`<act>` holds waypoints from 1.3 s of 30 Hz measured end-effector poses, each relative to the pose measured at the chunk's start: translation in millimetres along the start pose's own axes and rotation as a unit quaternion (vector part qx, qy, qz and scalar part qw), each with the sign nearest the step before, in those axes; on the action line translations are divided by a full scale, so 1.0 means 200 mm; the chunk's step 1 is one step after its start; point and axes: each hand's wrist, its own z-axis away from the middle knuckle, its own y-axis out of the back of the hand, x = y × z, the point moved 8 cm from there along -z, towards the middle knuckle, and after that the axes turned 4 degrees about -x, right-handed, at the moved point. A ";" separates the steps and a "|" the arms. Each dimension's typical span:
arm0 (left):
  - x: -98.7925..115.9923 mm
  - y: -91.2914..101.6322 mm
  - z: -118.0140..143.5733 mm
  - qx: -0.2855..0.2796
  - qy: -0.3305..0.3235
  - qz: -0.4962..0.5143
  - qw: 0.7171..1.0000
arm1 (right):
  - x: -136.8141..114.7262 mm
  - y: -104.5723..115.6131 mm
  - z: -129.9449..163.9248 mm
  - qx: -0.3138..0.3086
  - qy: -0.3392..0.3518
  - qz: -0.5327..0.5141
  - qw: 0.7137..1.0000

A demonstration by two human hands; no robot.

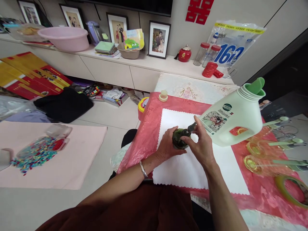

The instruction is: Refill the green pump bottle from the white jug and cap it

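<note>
Beads [39,154], multicoloured, heaped on a pink sheet [89,154] on the floor. Basin [64,37], pink, set on the cabinet [107,68]. Cap [163,96], cream, placed at the far left of the red cloth [144,138]. Left hand [168,142]: wrapped around the side of the bottle [176,143], dark, which is held over the white mat [173,120]. Pump [188,130], black, on the bottle's top, gripped between thumb and fingers by the right hand [202,146]. Jug [231,117], pale green, stood just beyond that hand. Glassware [251,163], yellowish, grouped near the jug. Tape roll [280,187], laid flat at far right.
</note>
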 end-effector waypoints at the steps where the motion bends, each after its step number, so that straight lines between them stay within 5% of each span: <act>1: 0.00 0.00 0.00 0.000 0.001 -0.002 1.000 | -0.01 0.00 0.00 -0.005 -0.001 -0.006 1.000; 5: 0.00 0.00 0.00 -0.002 -0.006 0.001 1.000 | -0.02 -0.04 0.02 -0.075 0.002 -0.128 0.989; 8: 0.01 0.00 0.00 -0.006 -0.014 0.000 1.000 | 0.02 -0.04 0.03 -0.058 -0.024 -0.178 0.982; 13: 0.02 0.00 0.00 -0.004 -0.013 0.001 1.000 | 0.03 -0.02 0.00 0.010 -0.028 -0.128 0.991; 19: 0.01 0.00 0.00 -0.005 -0.004 0.006 1.000 | 0.01 -0.06 0.03 -0.077 -0.015 -0.210 0.975; 25: 0.02 0.00 0.01 -0.006 -0.010 0.001 1.000 | 0.04 -0.03 0.01 0.007 -0.022 -0.135 0.991; 31: 0.01 0.00 0.01 0.000 -0.020 0.009 1.000 | 0.01 -0.08 0.02 -0.101 -0.016 -0.210 0.972; 36: 0.01 0.00 0.01 0.001 -0.024 0.014 1.000 | 0.05 -0.05 0.01 -0.007 -0.034 -0.162 0.986; 39: -0.01 0.00 0.00 0.012 -0.012 0.014 1.000 | 0.02 -0.05 0.01 -0.017 -0.022 -0.146 0.989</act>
